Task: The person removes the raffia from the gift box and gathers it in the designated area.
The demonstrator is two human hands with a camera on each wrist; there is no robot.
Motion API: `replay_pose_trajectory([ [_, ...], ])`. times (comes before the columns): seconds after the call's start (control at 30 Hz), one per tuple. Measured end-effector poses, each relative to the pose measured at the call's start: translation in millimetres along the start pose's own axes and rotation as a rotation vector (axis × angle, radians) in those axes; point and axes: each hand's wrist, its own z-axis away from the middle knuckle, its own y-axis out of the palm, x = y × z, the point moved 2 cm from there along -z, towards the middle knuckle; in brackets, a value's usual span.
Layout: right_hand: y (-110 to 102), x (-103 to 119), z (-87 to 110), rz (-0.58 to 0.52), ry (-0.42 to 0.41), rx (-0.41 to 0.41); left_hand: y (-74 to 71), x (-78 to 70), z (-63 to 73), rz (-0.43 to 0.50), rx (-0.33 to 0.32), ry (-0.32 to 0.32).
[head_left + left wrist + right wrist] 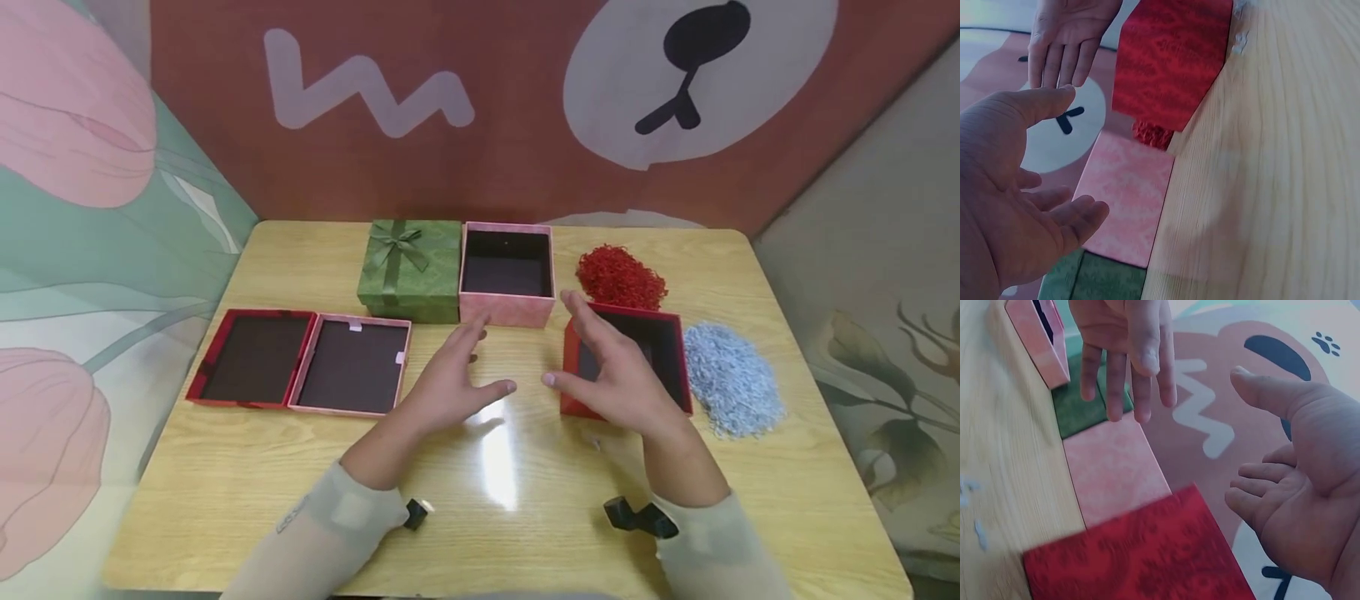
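Note:
Both hands hover over the table with nothing in them, palms facing each other. My left hand (446,379) is nearest the open pink box (507,310), its fingers extended and thumb apart. Over the left part of the open red box (577,404) hangs my right hand (618,375), fingers extended, hiding some of the box. In the left wrist view the red box (1172,62) and pink box (1125,194) stand side-on beyond the fingers. The right wrist view shows the red box (1141,556) below the right hand (1297,487).
A green box with a ribbon bow (420,279) stands left of the pink box. Red lid (197,385) and pink lid (341,409) lie inside-up at the left. Red shredded paper (618,275) and blue shredded paper (731,379) lie at the right on the wooden table (262,492).

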Motion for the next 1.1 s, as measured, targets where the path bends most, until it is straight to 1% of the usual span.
replay_pose_trajectory([
  [0.23, 19, 11, -15.2, -0.015, -0.026, 0.036, -16.7, 8.6, 6.9, 0.018, -0.053, -0.005],
  [0.43, 37, 18, -27.3, -0.025, 0.001, 0.078, -35.1, 17.4, 10.8, 0.052, -0.106, -0.019],
  [0.5, 43, 19, -31.4, -0.038, -0.003, 0.086, -41.8, 20.8, 12.0, 0.061, -0.127, -0.024],
  [0.67, 60, 18, -42.3, -0.087, -0.012, 0.094, -57.0, 29.1, 14.5, 0.056, -0.176, -0.033],
  [0.83, 74, 11, -51.5, -0.122, 0.012, 0.106, -69.7, 35.4, 18.3, 0.038, -0.220, -0.052],
  [1.0, 82, 8, -57.9, -0.085, 0.044, 0.098, -79.2, 42.8, 20.1, 0.013, -0.244, -0.060],
  [1.1, 87, 9, -63.4, -0.060, 0.064, 0.099, -85.9, 48.0, 22.2, -0.002, -0.271, -0.069],
])
